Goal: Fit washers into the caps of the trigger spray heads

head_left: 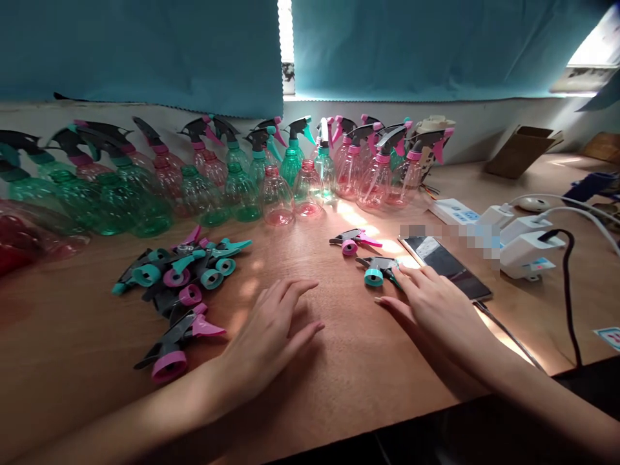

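My left hand (pixel 271 329) is above the wooden table, fingers apart with nothing in them. Just left of it lies a pile of trigger spray heads (pixel 177 274) with pink or teal collars and dark grey bodies. My right hand (pixel 433 303) has its thumb spread away from the fingers. Its fingertips reach the trigger end of a teal spray head (pixel 375 271) lying on the table; whether they press on it I cannot tell. Behind that one lies a pink spray head (pixel 352 241).
Clear green bottles (pixel 201 200) and pink bottles (pixel 278 200) line the wall, many with spray heads fitted. At right are a phone (pixel 448 265) with a cable, white chargers (pixel 527 239) in a power strip (pixel 455 211), and a cardboard box (pixel 520 152).
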A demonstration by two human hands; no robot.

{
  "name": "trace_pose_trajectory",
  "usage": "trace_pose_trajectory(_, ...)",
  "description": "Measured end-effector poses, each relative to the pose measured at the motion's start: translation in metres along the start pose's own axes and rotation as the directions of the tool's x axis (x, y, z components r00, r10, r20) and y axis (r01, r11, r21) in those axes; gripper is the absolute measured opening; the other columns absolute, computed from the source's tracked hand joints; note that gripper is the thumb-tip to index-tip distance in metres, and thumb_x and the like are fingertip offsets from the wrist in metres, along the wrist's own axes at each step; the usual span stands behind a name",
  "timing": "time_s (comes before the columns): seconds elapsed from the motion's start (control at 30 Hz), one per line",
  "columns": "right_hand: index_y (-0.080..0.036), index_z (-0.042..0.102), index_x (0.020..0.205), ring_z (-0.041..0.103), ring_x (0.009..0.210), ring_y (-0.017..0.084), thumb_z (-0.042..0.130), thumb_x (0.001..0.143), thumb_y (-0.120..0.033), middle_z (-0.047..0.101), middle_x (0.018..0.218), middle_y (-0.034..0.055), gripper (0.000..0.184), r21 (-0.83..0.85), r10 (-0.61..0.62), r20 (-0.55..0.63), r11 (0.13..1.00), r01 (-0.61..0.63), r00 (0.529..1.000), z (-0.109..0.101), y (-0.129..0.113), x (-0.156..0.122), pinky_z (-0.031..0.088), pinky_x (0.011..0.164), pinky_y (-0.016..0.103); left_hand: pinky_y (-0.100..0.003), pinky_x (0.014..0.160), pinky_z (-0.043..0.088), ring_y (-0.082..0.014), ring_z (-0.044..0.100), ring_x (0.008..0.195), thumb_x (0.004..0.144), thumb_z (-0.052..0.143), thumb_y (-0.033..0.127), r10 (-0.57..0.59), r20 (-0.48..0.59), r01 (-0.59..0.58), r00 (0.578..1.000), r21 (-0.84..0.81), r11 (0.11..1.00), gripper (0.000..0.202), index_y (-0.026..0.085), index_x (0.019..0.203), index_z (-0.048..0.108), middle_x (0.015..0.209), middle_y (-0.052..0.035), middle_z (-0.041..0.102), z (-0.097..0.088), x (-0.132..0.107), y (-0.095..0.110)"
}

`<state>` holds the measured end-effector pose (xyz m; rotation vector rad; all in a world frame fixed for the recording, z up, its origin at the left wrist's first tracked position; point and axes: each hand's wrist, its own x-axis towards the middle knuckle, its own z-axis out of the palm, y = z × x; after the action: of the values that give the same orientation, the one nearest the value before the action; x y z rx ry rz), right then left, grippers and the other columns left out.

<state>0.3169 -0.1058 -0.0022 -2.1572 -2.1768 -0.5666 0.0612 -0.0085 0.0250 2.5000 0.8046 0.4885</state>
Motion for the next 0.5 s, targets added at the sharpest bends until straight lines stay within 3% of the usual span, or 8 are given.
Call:
trace_pose_trajectory(0.23,-0.004,0.063,0.091,0.06,0.083,0.034,0.044,0.088,-0.057,0.064,0.085,0.0194,0.057,-0.055,-0.024,-0.005,0.998,0.023,1.0,0.005,-0.004,0.021,0.047,0.071,0.044,-0.038,0.089,0.048,-0.0264,0.057,0.106,0.088,0.055,0.036,-0.072,-0.081,0.079,0.994,0.076,0.994,0.028,0.026,0.114,0.059,0.116,-0.0057,0.059,-0.051,-0.027,-0.03)
trace_pose_trajectory(0.4,-0.01,0.063,0.085,0.059,0.078,0.036,0.035,0.091,-0.054,0.062,0.081,0.02,0.053,-0.069,-0.086,-0.053,0.994,0.082,0.995,-0.014,-0.006,0.025,0.045,0.061,0.044,-0.035,0.075,0.052,-0.0249,0.063,0.085,0.088,0.052,0.036,-0.052,-0.186,0.089,0.981,0.196,0.976,0.023,0.024,0.099,0.069,0.095,-0.0056,0.066,-0.1,-0.047,-0.061)
trace_pose_trajectory(0.43,-0.011,0.063,0.087,0.058,0.08,0.037,0.031,0.093,-0.051,0.063,0.085,0.0218,0.052,-0.05,-0.113,-0.069,0.993,0.109,0.991,-0.02,-0.008,0.026,0.045,0.062,0.046,-0.035,0.074,0.052,-0.0248,0.064,0.083,0.088,0.052,0.036,-0.064,-0.178,0.095,0.982,0.172,0.981,0.024,0.025,0.097,0.071,0.093,-0.0057,0.067,-0.109,-0.051,-0.065)
trace_pose_trajectory(0.5,-0.012,0.064,0.091,0.057,0.087,0.04,0.027,0.094,-0.046,0.064,0.093,0.0241,0.05,0.004,-0.188,-0.056,0.982,0.189,0.981,-0.029,-0.012,0.031,0.044,0.069,0.052,-0.033,0.068,0.054,-0.0234,0.065,0.075,0.083,0.059,0.039,-0.088,-0.282,0.106,0.955,0.047,0.993,0.02,0.026,0.086,0.074,0.083,-0.0041,0.069,-0.122,-0.059,-0.07)
